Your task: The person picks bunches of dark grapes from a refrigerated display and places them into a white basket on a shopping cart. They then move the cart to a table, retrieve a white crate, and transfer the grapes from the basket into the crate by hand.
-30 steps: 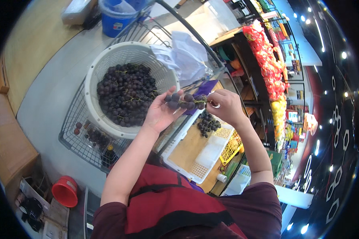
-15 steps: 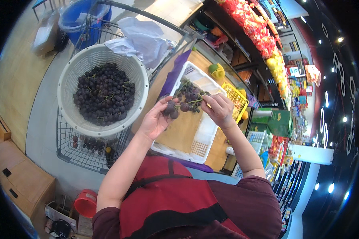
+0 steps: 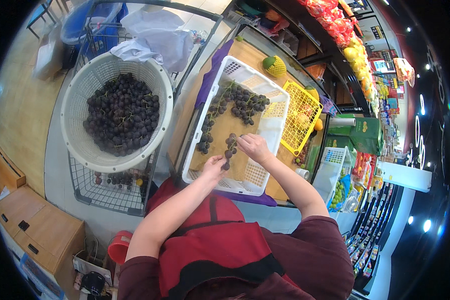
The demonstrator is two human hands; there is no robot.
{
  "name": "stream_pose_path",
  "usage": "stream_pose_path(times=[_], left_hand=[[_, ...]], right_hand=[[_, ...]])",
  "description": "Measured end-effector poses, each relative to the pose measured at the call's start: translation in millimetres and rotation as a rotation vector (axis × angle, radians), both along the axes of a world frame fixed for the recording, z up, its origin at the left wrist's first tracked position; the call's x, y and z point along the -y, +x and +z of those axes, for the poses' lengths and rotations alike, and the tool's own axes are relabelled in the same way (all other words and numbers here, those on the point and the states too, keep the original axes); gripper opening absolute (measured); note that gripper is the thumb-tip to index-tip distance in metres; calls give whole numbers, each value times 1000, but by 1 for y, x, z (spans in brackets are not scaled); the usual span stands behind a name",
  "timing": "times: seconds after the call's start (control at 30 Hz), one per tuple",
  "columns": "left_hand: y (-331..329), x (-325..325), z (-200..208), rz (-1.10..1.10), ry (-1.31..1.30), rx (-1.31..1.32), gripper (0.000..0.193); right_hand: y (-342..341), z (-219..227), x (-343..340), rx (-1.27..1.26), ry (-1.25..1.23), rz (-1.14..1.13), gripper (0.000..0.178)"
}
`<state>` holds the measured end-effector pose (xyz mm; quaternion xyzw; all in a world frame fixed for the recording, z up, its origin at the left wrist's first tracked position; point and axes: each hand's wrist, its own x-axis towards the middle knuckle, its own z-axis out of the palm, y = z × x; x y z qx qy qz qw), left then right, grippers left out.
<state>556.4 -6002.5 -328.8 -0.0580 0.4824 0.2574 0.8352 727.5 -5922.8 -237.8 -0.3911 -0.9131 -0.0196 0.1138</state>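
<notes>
Both my hands hold a small bunch of dark purple grapes (image 3: 231,145) over the near part of a white plastic crate (image 3: 279,132). The fingers of my right hand (image 3: 255,147) pinch the bunch at its upper end. At its lower end, my left hand (image 3: 213,167) has its fingers closed around the lowest grapes. Further back in the crate lie other dark grape bunches (image 3: 249,104) with green stems, along the far and left sides. Brown sheeting (image 3: 228,125) covers the crate's bottom.
To the left, a big round white basket (image 3: 163,100) full of dark grapes (image 3: 122,117) rests on a wire shopping cart (image 3: 105,197). A yellow plastic basket (image 3: 297,112) and a netted fruit (image 3: 274,66) sit right of the crate. Lower left stands a wooden cabinet (image 3: 40,225).
My hands have brought the grape bunch nearer to me, down over the crate's near part. The bunches behind it now show. The whole view has shifted slightly.
</notes>
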Motion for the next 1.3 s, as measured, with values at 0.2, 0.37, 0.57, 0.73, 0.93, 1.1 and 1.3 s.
stream_pose_path(times=[0.2, 0.37, 0.57, 0.73, 0.93, 1.1, 1.3], left_hand=[[41, -22, -46, 181, -24, -37, 32], [60, -39, -75, 282, -68, -114, 35], [44, -32, -52, 185, -121, -176, 60], [-47, -26, 37, 60, -31, 160, 38], [-243, -17, 113, 281, 490, -234, 23], [-370, -35, 109, 570, 566, -1366, 13], [-392, -67, 79, 86, 1063, -1781, 10]], right_hand=[[20, -54, -52, 129, -41, 111, 12], [19, -87, -81, 159, -102, 206, 16], [1, -95, -81, 178, -198, 111, 19], [-41, -31, -78, -99, -122, -58, 23], [-159, 44, -90, -439, -328, -239, 22], [-258, 18, -129, -302, -365, -6, 20], [-311, -47, -197, -7, -722, -221, 22]])
